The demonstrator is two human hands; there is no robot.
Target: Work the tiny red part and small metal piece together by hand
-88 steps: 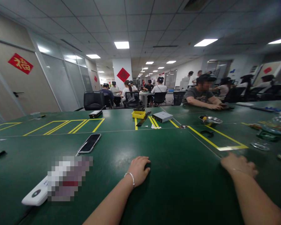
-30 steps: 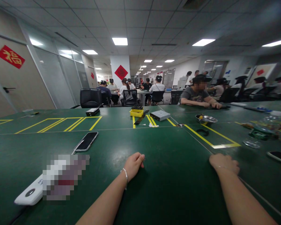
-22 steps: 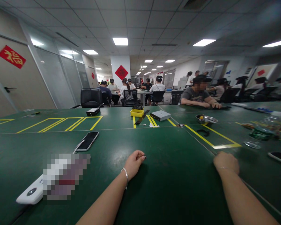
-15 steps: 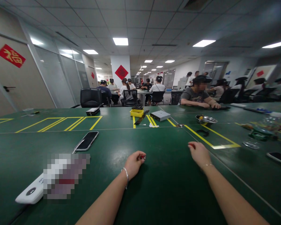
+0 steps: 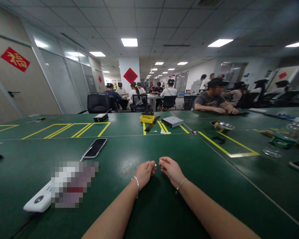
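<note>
1. Green table [image 5: 126,151] stretches out before the person, co-worker [image 5: 205,101] seated across it toward the right
2. Left hand [image 5: 144,175] pinches a small shiny piece [image 5: 155,165] between thumb and fingers, low over the table (can't make out what it is from where I'm standing)
3. Right hand [image 5: 173,172] has its fingers curled, thumb near forefinger; can't tell whether anything sits between them
4. Key relation: shiny piece pokes out of the left fingertips on the side facing the right hand, just beside the right fingertips, narrow gap between; left is nearer, touching it; long axis too small to read
5. Phone [image 5: 95,148] and white device [image 5: 38,201] lie off to the left; yellow tray [image 5: 147,119], grey box [image 5: 173,122] farther back, metal bowl [image 5: 225,126] back right
</note>
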